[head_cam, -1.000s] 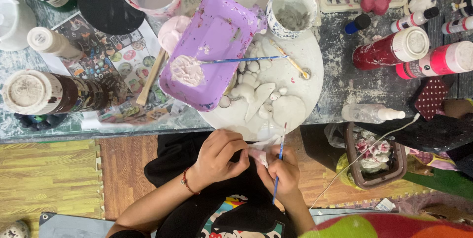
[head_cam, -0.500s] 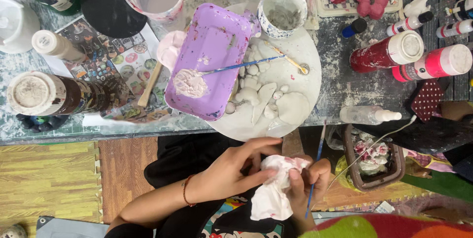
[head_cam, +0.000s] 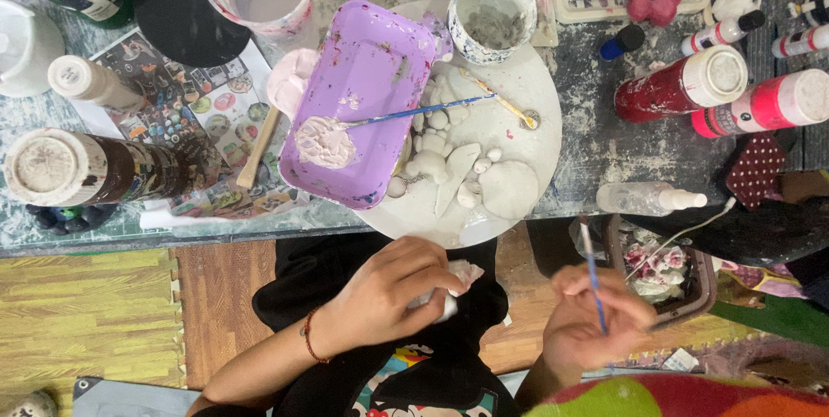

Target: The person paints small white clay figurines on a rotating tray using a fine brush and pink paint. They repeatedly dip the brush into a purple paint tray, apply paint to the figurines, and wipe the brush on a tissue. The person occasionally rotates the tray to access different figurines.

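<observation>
A thin blue brush (head_cam: 592, 274) is held in the right hand (head_cam: 596, 322), low and right of the middle of the frame. Its long axis runs almost straight up and down the frame, with the upper end leaned a little to the left. That upper end is seen against the table (head_cam: 604, 141) edge; the tip is blurred, so the bristles cannot be told. The brush is pinched between the fingers, and the right hand is closed around its lower part, with the wrist coming up from the bottom edge.

A crumpled white rag (head_cam: 453, 283) is gripped in the left hand (head_cam: 389, 292), near the lower middle of the frame. The left fingers are curled over it, and the forearm is stretched up from the lower left, with a red band (head_cam: 306, 338) worn on the wrist.

Half a second ago the two hands were pressed together around the rag, and the brush was tucked low beside it. Now the hands are well apart, the rag is left with the left hand only, and the brush is lifted higher and further right.

Above the hands, a purple tray (head_cam: 363, 115) with pale paint and a second brush (head_cam: 414, 111) is set on a round white board (head_cam: 527, 106).
</observation>
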